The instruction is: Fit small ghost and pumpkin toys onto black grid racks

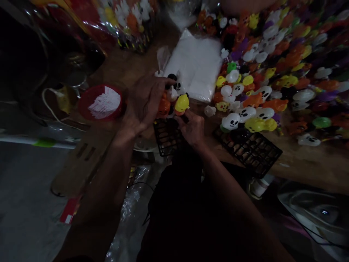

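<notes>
Table point(302, 167) runs across the view, dim light. Big heap point(294, 54) of small character toys covers its right side: orange, white, yellow, purple, some green, well apart from the left hand. White pack point(196, 65), plastic-wrapped, lies flat just beyond the hands, between them and the heap. Batch point(132, 22) of more toys stands at far left, behind shiny plastic. Two black grid trays: right tray point(253, 153) sits tilted at the near table edge, its far end under the heap's near toys; near tray point(166, 140) sits right below the hands, in front of the body. Red bowl point(81, 105) with white slips point(105, 103) is left of the left hand, near the wrist. Left hand point(145, 96) lies back up along the left of a small toy cluster, fingers stretched forward beside it; grip hidden, cannot tell if it holds anything. Right hand point(193, 129) is narrow, thumb and fingers drawn in on the base of the yellow toy point(182, 103), which sticks up just beyond the fingertips, at the far side of the near tray. Orange toy point(163, 105) is left of it, against the left hand, partly covered. Skull toy point(178, 86) is just beyond the yellow one, near the left fingertips. White piece point(209, 111) lies alone just right of the right hand.
</notes>
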`<action>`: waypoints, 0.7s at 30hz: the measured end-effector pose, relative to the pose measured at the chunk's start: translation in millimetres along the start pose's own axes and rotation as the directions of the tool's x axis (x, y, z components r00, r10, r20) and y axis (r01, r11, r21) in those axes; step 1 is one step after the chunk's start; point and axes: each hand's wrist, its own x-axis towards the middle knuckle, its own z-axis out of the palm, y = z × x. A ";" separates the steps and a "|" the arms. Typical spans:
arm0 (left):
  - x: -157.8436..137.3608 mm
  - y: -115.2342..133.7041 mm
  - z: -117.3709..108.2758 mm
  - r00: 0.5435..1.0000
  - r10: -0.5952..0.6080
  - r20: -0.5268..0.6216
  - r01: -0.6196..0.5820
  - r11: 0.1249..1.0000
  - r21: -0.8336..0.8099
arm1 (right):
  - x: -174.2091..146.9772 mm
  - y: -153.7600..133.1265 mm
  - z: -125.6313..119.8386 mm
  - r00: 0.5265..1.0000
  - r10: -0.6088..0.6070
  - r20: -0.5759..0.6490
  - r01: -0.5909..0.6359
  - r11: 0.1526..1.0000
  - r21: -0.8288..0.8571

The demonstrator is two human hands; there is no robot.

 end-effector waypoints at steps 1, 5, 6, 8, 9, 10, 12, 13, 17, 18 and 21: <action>0.0 1.2 -1.7 1.000 0.016 0.000 -0.016 1.000 -0.004 | 0.5 1.5 -0.6 1.000 -0.011 0.013 0.011 1.000 0.007; 1.2 0.5 -6.1 0.991 0.129 0.020 -0.128 0.991 -0.027 | 1.6 4.3 -3.3 0.999 -0.023 0.029 0.023 0.999 0.022; 1.7 -0.9 -6.6 0.988 0.153 0.023 -0.153 0.988 -0.026 | 1.7 4.0 -3.8 0.999 -0.025 0.033 0.025 1.000 0.010; 2.8 -3.6 -7.0 0.985 0.167 0.029 -0.167 0.986 -0.020 | 2.0 2.7 -4.4 0.998 -0.033 0.052 0.034 0.999 -0.033; 3.3 -4.4 -7.0 0.986 0.162 0.029 -0.162 0.987 -0.018 | 2.3 1.9 -4.5 0.997 -0.032 0.068 0.036 0.998 -0.057; 3.8 -4.8 -6.9 0.987 0.157 0.031 -0.157 0.987 -0.018 | 2.8 0.9 -4.5 0.996 -0.029 0.085 0.036 0.996 -0.082; 5.0 -4.3 -6.7 0.989 0.147 0.031 -0.146 0.989 -0.025 | 4.1 -0.9 -4.1 0.993 -0.018 0.115 0.034 0.989 -0.143; 5.7 -3.6 -6.7 0.988 0.147 0.037 -0.146 0.989 -0.028 | 4.8 -1.6 -3.7 0.992 -0.013 0.125 0.035 0.984 -0.177; 8.6 -2.1 -9.8 0.980 0.175 0.092 -0.175 0.985 -0.011 | 8.2 -2.3 0.0 0.986 0.001 0.169 0.045 0.962 -0.268; 8.7 -2.8 -11.7 0.975 0.186 0.117 -0.188 0.982 0.004 | 9.2 -2.5 1.2 0.984 0.007 0.177 0.042 0.962 -0.271; 6.8 -5.7 -16.9 0.962 0.198 0.189 -0.216 0.973 0.079 | 10.6 -7.4 2.5 0.981 0.041 0.189 0.016 0.958 -0.285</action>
